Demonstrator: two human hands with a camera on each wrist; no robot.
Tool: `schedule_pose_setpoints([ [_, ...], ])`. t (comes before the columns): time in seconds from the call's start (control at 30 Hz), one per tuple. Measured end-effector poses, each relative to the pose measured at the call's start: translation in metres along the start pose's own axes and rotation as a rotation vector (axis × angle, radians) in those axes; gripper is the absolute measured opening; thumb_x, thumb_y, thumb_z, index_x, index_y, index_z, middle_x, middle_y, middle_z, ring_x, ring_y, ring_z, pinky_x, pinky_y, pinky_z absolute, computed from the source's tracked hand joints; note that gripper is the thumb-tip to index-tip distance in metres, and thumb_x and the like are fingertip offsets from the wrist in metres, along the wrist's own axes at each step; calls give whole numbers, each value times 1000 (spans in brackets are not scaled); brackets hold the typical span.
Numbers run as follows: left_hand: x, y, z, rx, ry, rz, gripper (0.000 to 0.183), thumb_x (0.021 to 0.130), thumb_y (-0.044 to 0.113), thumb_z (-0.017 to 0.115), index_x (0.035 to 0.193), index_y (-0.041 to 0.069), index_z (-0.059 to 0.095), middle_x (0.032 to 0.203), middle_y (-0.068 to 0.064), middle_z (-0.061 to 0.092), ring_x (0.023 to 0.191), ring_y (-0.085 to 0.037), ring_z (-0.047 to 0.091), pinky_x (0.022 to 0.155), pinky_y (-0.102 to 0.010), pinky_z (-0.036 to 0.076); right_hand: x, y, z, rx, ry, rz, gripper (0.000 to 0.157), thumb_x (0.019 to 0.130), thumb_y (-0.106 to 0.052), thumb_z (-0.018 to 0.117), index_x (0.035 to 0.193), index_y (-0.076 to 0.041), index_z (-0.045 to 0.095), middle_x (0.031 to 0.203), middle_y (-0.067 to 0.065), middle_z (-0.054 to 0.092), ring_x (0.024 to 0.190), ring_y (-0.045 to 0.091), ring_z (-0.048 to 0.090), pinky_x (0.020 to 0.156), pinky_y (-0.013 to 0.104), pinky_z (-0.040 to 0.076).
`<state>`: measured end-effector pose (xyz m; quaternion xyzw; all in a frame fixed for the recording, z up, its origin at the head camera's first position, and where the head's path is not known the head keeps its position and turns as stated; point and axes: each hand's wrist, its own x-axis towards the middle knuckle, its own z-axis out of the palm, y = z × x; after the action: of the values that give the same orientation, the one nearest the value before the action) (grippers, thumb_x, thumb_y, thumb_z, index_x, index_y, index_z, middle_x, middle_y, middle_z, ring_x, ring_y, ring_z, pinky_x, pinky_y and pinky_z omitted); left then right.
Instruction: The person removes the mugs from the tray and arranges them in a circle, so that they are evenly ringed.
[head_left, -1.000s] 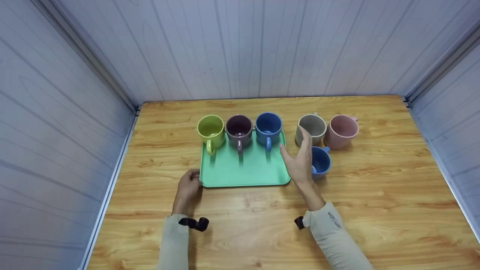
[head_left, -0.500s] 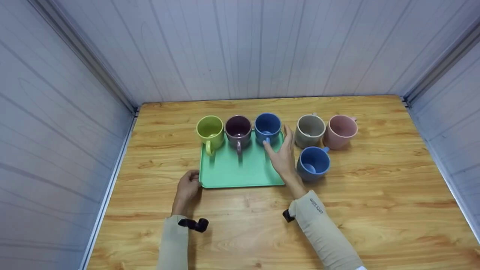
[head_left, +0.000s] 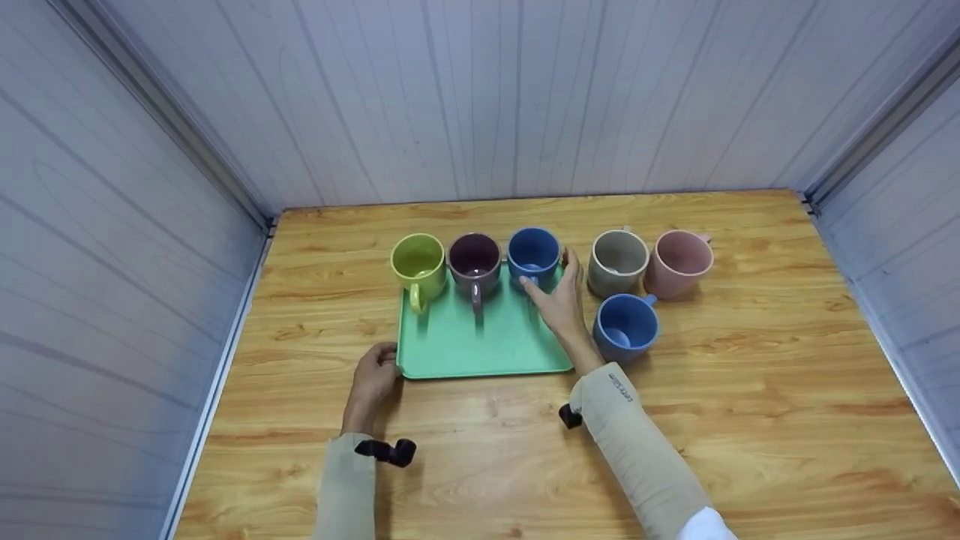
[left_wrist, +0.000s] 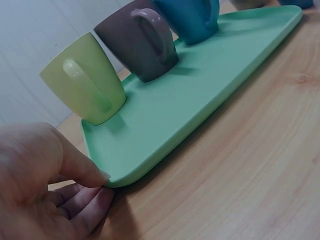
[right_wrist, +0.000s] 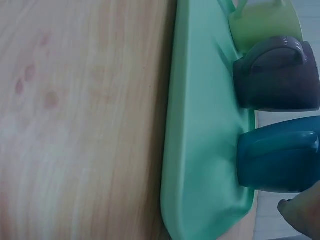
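At its near left corner, my left hand (head_left: 375,375) pinches the green tray (head_left: 480,352); the left wrist view shows the thumb above the rim and curled fingers below. Three upright mugs stand along the tray's far side: a yellow-green mug (head_left: 418,264), a purple mug (head_left: 475,262) and a blue mug (head_left: 533,259). My right hand (head_left: 561,300) is at that blue mug, thumb by its handle and fingers along its right side. In the right wrist view a fingertip (right_wrist: 300,210) shows beside the blue mug (right_wrist: 277,155); firm contact cannot be made out.
Right of the tray stand a grey mug (head_left: 617,262), a pink mug (head_left: 679,264) and a second blue mug (head_left: 626,328). They rest on the wooden tabletop (head_left: 480,457). Panelled walls (head_left: 480,97) enclose the table at the back and sides.
My right hand has moved left, from in front of the grey mug and second blue mug to the blue mug on the tray. The left hand stays at the tray corner.
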<state>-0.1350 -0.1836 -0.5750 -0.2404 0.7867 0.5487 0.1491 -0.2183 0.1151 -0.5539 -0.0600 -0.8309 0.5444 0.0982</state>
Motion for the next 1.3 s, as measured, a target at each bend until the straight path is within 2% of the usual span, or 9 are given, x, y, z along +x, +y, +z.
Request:
schedule_pose_setpoints([
  [0.27,0,-2,0,19,-13,38,43,89,-1,45,132,-1,49,122,-18,54,111,-28,50,92,-37,43,7,3,1,-18,-13,5,100,78,-31,78,151,-4,15,153,19,23,141,30,27,116,42,23],
  [0.43,0,-3,0,29,-7,65,44,88,-4,45,132,-3,48,122,-21,54,113,-30,51,95,-39,44,10,6,0,8,-38,17,102,77,-31,78,152,-6,13,155,17,23,142,29,26,116,43,22],
  [0.73,0,-3,0,45,5,58,41,91,0,45,131,-2,49,121,-20,55,111,-29,51,92,-38,43,17,4,4,-17,-71,14,100,79,-28,77,153,-7,12,157,15,20,145,26,20,118,40,16],
  [1.03,-1,-2,1,24,3,59,43,88,-3,45,131,-3,49,119,-20,54,110,-29,51,93,-38,43,22,5,6,30,-74,58,108,76,-26,80,153,-7,7,157,17,18,144,28,20,118,41,17],
  [1.13,0,-1,2,19,1,52,42,88,-2,46,131,-2,50,120,-19,54,111,-29,51,95,-39,43,22,5,6,45,-72,58,107,75,-26,81,153,-7,10,156,18,22,143,29,23,117,41,19],
  [1.3,-1,-1,1,-1,7,50,42,88,-3,46,130,-2,50,120,-19,55,111,-29,52,94,-38,43,22,4,8,81,-41,10,99,73,-22,82,148,-3,21,148,20,34,137,31,33,115,42,25],
])
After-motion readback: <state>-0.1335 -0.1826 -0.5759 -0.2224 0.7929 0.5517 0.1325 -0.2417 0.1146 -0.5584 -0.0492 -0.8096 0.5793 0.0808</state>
